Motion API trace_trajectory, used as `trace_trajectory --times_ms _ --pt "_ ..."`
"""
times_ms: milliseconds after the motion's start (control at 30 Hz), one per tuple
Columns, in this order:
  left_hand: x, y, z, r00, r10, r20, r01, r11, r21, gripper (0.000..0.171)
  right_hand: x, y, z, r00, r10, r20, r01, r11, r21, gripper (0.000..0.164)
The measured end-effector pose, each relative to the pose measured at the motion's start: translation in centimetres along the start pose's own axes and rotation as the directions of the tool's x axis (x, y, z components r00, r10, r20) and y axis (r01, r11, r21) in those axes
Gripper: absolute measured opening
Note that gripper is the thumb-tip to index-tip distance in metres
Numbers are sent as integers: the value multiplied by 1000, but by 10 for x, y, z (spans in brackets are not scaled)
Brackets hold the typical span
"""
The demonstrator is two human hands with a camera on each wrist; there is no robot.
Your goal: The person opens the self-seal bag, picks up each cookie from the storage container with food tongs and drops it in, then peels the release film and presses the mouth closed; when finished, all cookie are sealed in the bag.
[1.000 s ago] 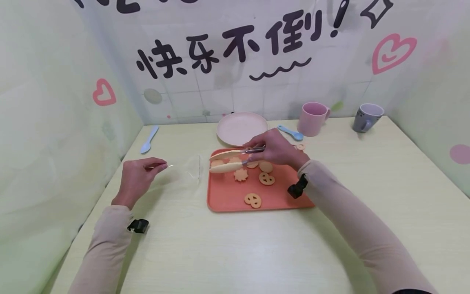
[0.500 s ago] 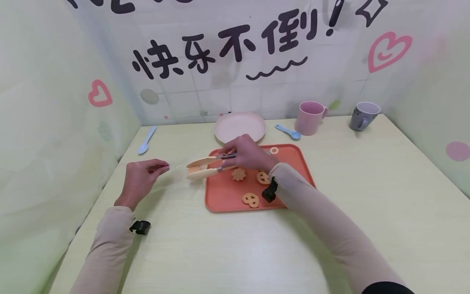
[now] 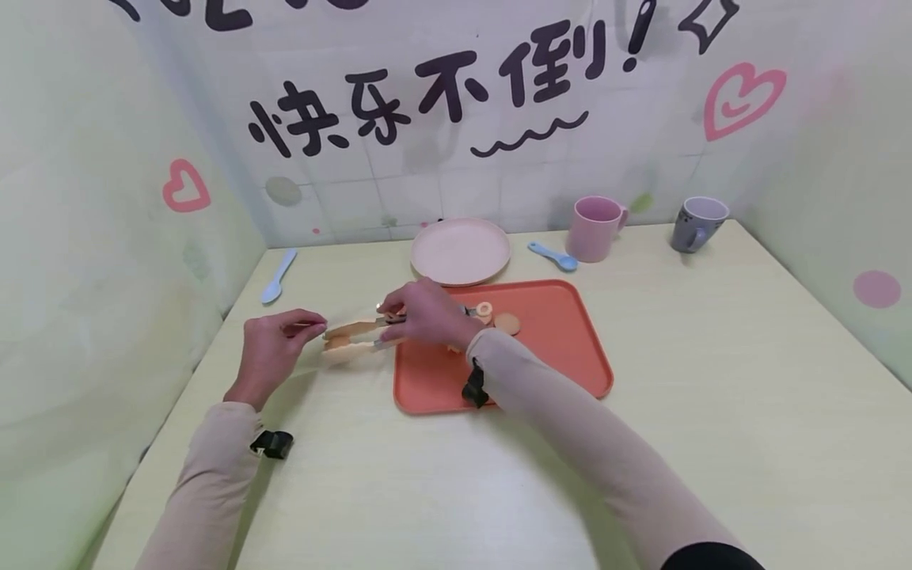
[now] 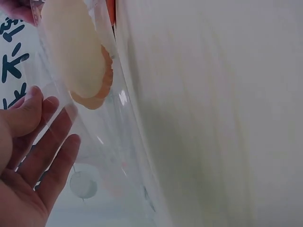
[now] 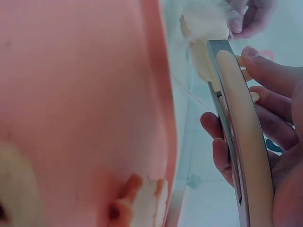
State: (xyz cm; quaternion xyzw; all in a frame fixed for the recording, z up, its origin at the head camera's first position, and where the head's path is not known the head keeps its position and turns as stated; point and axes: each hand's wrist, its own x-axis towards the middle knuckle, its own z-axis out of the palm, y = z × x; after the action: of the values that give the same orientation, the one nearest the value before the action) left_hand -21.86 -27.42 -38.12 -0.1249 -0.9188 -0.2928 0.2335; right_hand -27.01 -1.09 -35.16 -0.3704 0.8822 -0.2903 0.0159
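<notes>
My left hand [image 3: 274,344] pinches the edge of a clear plastic bag [image 4: 109,142] between thumb and fingers, left of the orange tray [image 3: 549,356]. My right hand [image 3: 431,317] grips a pair of tongs [image 5: 248,127] with metal-edged handles and cream-coloured tips. A toy cookie [image 4: 90,101] with a scalloped edge is held between the tong tips. In the left wrist view, the tips and cookie show through the clear film, inside the bag's mouth. On the tray lie a round cookie [image 3: 507,323] and a ring cookie [image 3: 484,310]; my right hand and sleeve hide others.
A pink plate [image 3: 459,252] stands behind the tray. Along the back are a blue spoon [image 3: 554,256], a pink mug [image 3: 594,229] and a grey-blue mug [image 3: 698,226]. Another light-blue spoon [image 3: 279,277] lies at the back left, near the side wall.
My right hand has carried the tongs and the cookie leftward from over the tray to the bag. My left hand stays nearly in place, still pinching the bag.
</notes>
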Motion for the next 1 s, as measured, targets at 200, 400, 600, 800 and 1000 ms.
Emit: trace_trajectory --times_ms 200,400,600,800,1000 --pt "0 -3 -4 997 -28 78 26 999 29 8 4 -4 7 1000 -16 0 16 998 -54 39" --pt "-1 -6 -7 992 -48 114 44 998 38 9 1 -3 7 1000 -7 -2 7 1000 -15 44" --pt "-2 -6 -8 991 -79 110 73 996 57 8 -13 1 -8 999 36 21 -38 997 62 46" --pt "-3 -5 -6 989 -93 114 87 994 61 10 -42 17 -34 996 86 39 -89 991 103 41" --pt "-3 -4 -8 985 -99 140 86 992 94 10 -75 37 -59 996 83 -17 -81 994 79 39"
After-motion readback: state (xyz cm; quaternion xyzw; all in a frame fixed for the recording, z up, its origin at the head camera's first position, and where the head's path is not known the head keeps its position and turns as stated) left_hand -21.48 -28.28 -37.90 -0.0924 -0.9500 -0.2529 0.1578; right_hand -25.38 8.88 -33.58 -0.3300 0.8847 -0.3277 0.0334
